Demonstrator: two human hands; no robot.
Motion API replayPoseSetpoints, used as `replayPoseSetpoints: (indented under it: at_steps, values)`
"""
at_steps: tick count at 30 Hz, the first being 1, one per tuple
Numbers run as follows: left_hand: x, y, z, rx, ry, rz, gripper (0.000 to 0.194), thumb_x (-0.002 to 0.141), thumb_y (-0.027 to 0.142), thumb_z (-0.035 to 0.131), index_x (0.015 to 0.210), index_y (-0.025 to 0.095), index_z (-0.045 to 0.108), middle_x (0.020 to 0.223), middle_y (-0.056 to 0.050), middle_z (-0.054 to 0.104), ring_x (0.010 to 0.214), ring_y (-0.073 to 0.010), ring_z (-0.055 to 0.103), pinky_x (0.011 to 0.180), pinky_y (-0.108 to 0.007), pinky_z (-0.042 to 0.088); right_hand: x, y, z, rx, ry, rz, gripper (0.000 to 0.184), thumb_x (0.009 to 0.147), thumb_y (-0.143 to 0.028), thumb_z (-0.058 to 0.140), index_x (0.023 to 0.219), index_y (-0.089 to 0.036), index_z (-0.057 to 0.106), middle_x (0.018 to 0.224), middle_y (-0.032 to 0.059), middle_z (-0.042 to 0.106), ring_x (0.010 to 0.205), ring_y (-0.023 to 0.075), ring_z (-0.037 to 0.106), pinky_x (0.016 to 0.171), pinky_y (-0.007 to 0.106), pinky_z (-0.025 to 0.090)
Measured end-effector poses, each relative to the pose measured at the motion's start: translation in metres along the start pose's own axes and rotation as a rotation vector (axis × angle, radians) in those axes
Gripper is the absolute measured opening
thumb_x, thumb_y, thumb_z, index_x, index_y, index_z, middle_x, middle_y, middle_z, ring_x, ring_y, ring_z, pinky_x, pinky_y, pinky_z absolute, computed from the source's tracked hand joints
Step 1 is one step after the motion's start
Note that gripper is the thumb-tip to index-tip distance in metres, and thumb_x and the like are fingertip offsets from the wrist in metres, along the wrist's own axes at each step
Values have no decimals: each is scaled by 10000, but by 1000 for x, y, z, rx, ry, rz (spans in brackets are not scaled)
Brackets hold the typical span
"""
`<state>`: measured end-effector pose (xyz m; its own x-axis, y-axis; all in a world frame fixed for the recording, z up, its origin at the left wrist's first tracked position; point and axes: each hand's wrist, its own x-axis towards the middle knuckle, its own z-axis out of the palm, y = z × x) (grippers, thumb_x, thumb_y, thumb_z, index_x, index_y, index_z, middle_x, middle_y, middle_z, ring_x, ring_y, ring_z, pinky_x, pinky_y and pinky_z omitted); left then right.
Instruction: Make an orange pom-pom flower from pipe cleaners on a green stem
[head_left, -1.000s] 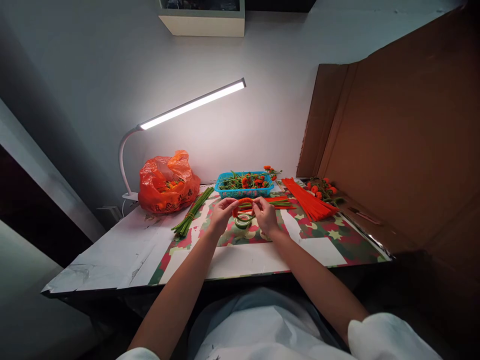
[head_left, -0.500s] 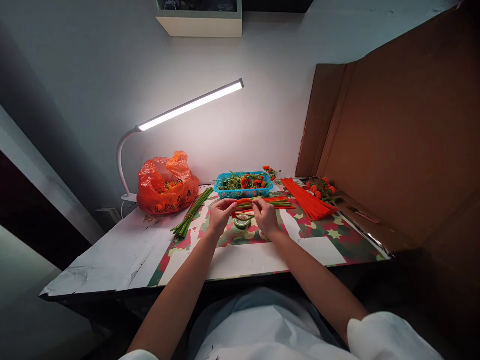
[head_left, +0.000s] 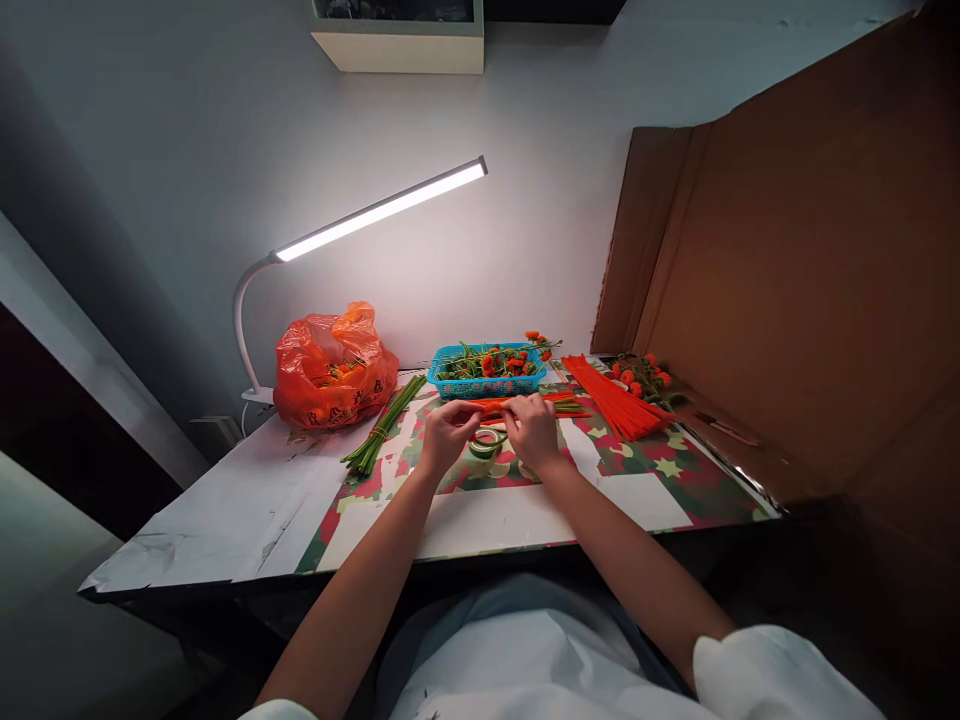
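Note:
My left hand [head_left: 450, 432] and my right hand [head_left: 529, 428] are close together above the table, each pinching an end of an orange pipe cleaner piece [head_left: 491, 406]. The fingers partly cover it, so its exact shape is hard to make out. Just below the hands lies a roll of green tape [head_left: 485, 444]. Behind and right of my right hand, loose orange and green pipe cleaners [head_left: 571, 405] rest on the table. A blue basket [head_left: 487, 388] of orange flowers with green stems stands beyond my hands.
On the left are a bundle of green pipe cleaners [head_left: 379, 436] and an orange plastic bag [head_left: 322, 395] under a lit lamp [head_left: 382, 210]. To the right lie a fan of orange pipe cleaners [head_left: 619, 402] and finished-looking orange flowers [head_left: 637, 378]. A tall cardboard sheet [head_left: 787, 260] borders the right side.
My hands have moved slightly closer together, and less of the orange piece shows between them. The left hand shifted a little right; other things stay put.

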<state>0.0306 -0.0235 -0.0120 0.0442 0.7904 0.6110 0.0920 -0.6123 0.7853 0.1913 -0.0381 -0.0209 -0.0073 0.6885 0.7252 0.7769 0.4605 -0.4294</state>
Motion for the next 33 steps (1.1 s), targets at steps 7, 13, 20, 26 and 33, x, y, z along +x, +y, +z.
replayPoseSetpoints:
  at_steps: [7, 13, 20, 26, 33]
  values:
    - [3, -4, -2, 23, 12, 10, 89, 699, 270, 676, 694, 195, 724, 606, -3, 703, 491, -125, 599, 438, -217, 466, 1, 0, -2, 49, -91, -113, 135, 861, -168, 531, 769, -205, 623, 924, 51, 695, 901, 210, 585, 869, 360, 323]
    - [4, -7, -4, 52, 35, -15, 113, 707, 301, 675, 719, 197, 719, 633, -9, 715, 541, -145, 635, 484, -230, 497, 1, 1, 4, 135, -92, -33, 172, 871, -201, 515, 716, -204, 590, 708, 18, 677, 693, 179, 600, 732, 309, 368]
    - [2, -10, -2, 84, 25, -58, 168, 693, 343, 696, 663, 192, 627, 521, 24, 625, 441, -124, 584, 408, -211, 454, 1, 3, 10, 226, -11, 76, 188, 846, -237, 512, 670, -202, 572, 661, 19, 647, 610, 165, 578, 612, 266, 394]
    - [-1, -5, 0, 151, 56, -9, 147, 681, 280, 689, 654, 196, 571, 540, 44, 568, 464, -99, 525, 430, -199, 413, 1, 2, 9, 268, 13, 111, 187, 828, -247, 512, 654, -204, 568, 637, 20, 641, 586, 164, 569, 586, 262, 397]
    - [-2, 4, 0, 228, 72, 78, 89, 660, 209, 662, 632, 197, 578, 547, 53, 556, 481, -89, 480, 476, -204, 398, 1, -1, 9, 282, -13, 97, 176, 833, -234, 513, 673, -194, 577, 652, 19, 651, 596, 156, 577, 589, 251, 400]
